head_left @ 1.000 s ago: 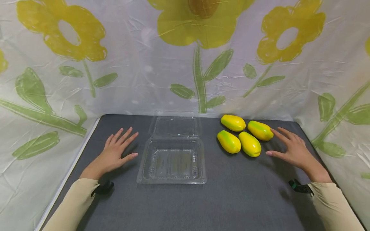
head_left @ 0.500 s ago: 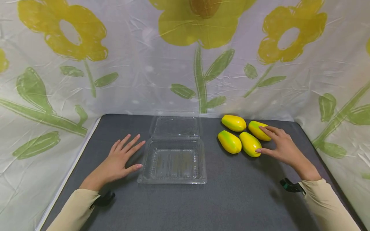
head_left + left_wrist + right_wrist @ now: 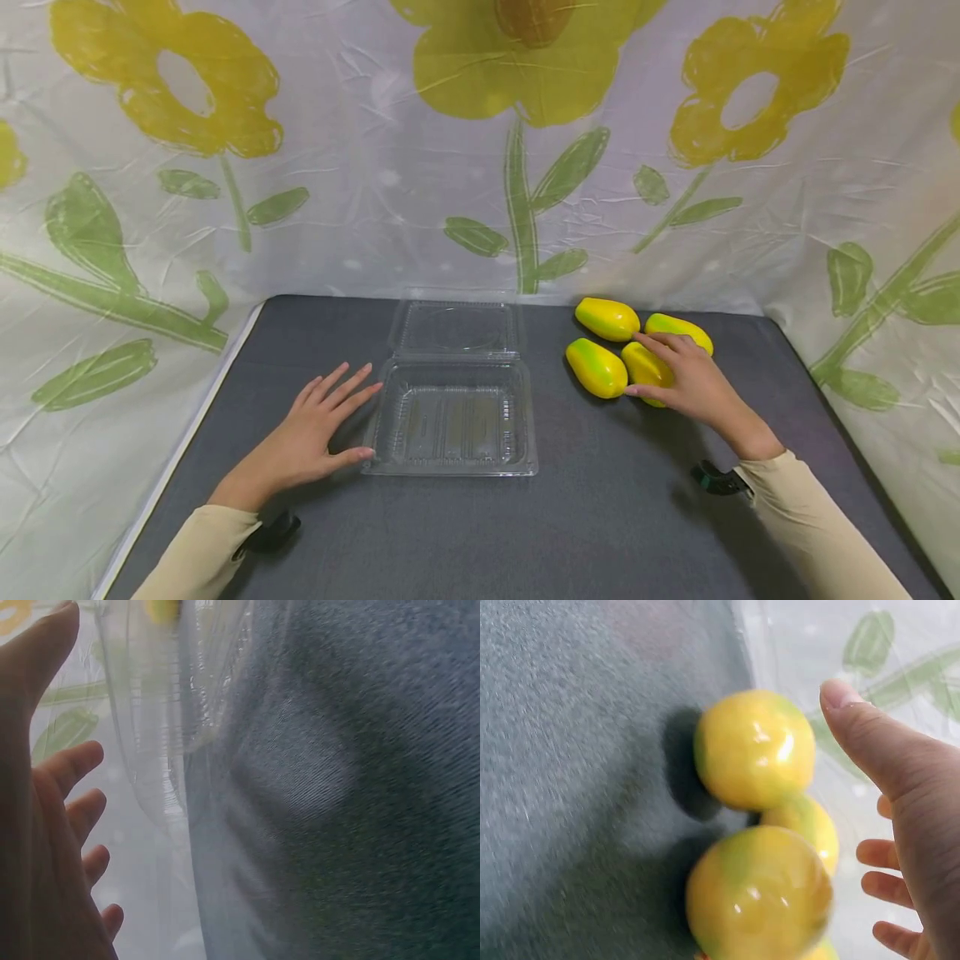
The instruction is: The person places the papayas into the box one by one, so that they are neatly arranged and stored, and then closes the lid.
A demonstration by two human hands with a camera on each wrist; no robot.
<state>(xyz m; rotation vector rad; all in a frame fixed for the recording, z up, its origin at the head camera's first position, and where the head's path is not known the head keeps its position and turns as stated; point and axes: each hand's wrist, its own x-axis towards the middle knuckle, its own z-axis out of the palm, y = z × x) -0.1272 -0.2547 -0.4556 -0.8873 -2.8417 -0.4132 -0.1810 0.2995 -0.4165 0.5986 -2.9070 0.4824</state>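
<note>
Several yellow papayas with green streaks lie in a cluster at the back right. My right hand [image 3: 693, 379] hovers over the front right papaya [image 3: 641, 364], partly covering it, with thumb and fingers spread. In the right wrist view a gap shows between the hand [image 3: 930, 840] and the nearest papaya [image 3: 757, 892]. A clear plastic clamshell box [image 3: 450, 471] lies with its lid [image 3: 456, 321] folded back. Beside its left edge is my left hand [image 3: 300, 442], fingers spread and holding nothing; whether the thumb touches the rim cannot be told.
Grey cloth covers the table [image 3: 480, 542]. A white curtain [image 3: 360, 208] printed with yellow flowers hangs behind and at both sides. Another papaya [image 3: 596, 367] lies left of the one under my right hand, with two more behind.
My right hand has moved left from beside the papayas to above the front right one. The left hand has shifted right and nearer to me, up to the box's edge.
</note>
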